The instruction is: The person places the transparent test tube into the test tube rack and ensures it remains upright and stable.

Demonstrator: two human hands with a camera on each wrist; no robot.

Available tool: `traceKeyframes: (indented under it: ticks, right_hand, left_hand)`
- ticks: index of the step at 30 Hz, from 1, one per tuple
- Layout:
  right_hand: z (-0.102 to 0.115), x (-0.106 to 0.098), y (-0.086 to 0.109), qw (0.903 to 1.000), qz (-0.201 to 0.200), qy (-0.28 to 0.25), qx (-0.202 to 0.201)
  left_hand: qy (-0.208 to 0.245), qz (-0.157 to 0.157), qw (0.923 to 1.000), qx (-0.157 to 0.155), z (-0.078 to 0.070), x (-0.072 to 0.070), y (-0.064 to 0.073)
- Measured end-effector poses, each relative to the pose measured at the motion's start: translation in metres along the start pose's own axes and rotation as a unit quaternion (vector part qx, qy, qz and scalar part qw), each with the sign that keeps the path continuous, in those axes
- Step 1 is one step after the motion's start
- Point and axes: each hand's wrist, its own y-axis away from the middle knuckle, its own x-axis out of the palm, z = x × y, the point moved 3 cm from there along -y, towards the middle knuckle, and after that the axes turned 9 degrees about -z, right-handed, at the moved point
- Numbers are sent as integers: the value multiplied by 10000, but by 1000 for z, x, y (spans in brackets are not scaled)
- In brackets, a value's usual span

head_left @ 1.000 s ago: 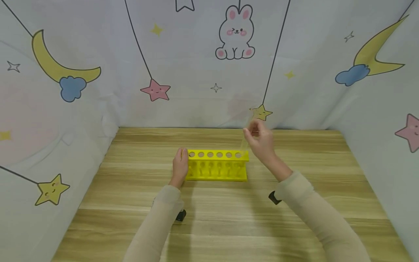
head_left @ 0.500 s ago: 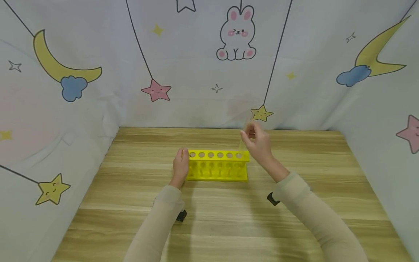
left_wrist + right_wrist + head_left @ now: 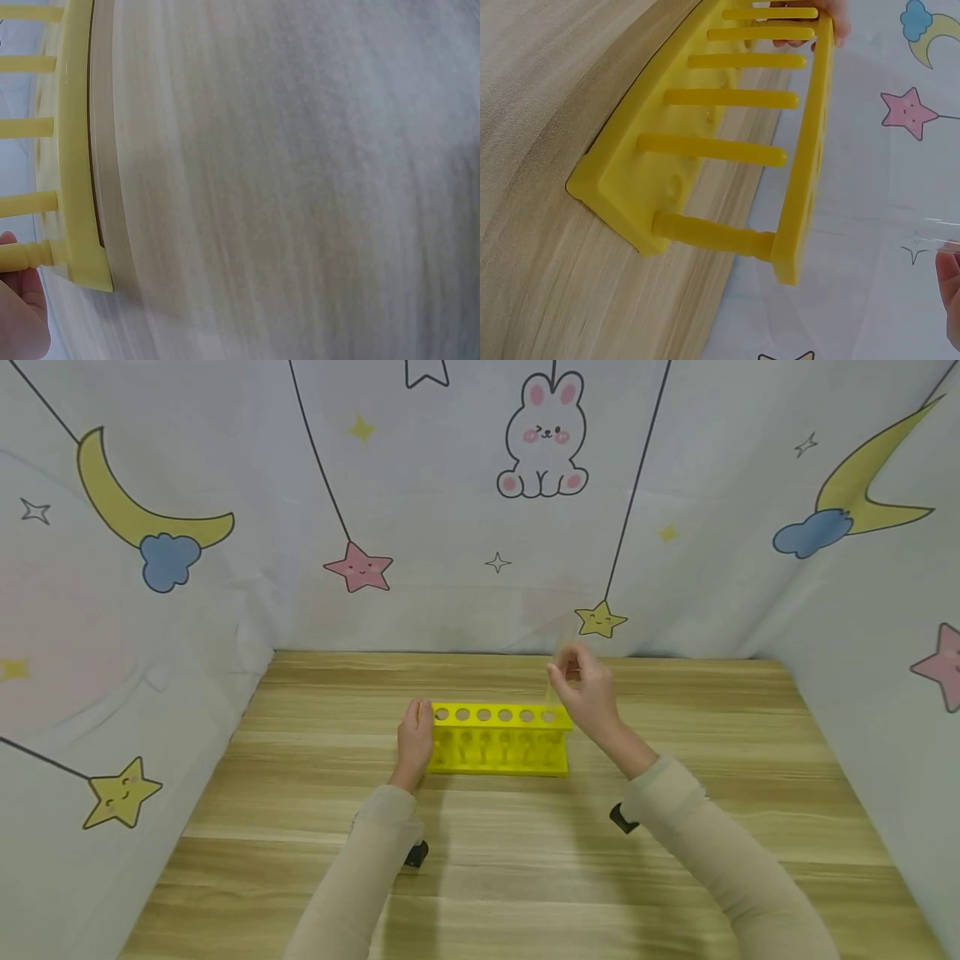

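A yellow test tube rack [image 3: 498,769] stands upright on the table, with a row of round holes along its top bar and pegs behind. My left hand [image 3: 415,739] grips its left end; in the left wrist view the fingers curl round the end post [image 3: 26,257]. Above the rack's right end, my right hand [image 3: 591,689] pinches a clear test tube [image 3: 551,695], slightly tilted. The tube's lower end is at the rightmost hole, but whether it is inside cannot be told. In the right wrist view the tube [image 3: 934,231] is faint and mostly see-through.
The wood-grain table [image 3: 495,868] extends around the rack on all sides. A white cloth backdrop [image 3: 450,510] with printed stars, moons and a rabbit hangs behind and at both sides. A small black device [image 3: 624,818] is on the right wrist, another [image 3: 416,854] on the left.
My right hand has moved slightly left and down with the test tube, which now leans less. The left hand and the rack have stayed in place.
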Motion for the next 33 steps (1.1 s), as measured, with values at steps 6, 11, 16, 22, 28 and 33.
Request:
traceKeyframes:
  ticks: [6,11,16,22,28,33]
  right_hand:
    - [-4,2,3,10000,57,-49,17]
    - [-5,2,5,9999,63,102,-88]
    - [-5,3,7,9997,44,167,-192]
    - [-7,4,10,9998,98,172,-103]
    - [-10,5,12,9997,162,206,-19]
    - [-10,6,13,9995,210,237,-18]
  left_hand:
    - [127,-10,9999,3,0,0,1]
    - [179,1,9998,84,0,0,0]
    - [208,-7,9996,166,1,1,0]
    - [196,-6,9997,160,2,1,-1]
    - [202,6,9997,128,2,0,-1]
    - [152,-2,9999,56,3,1,-2]
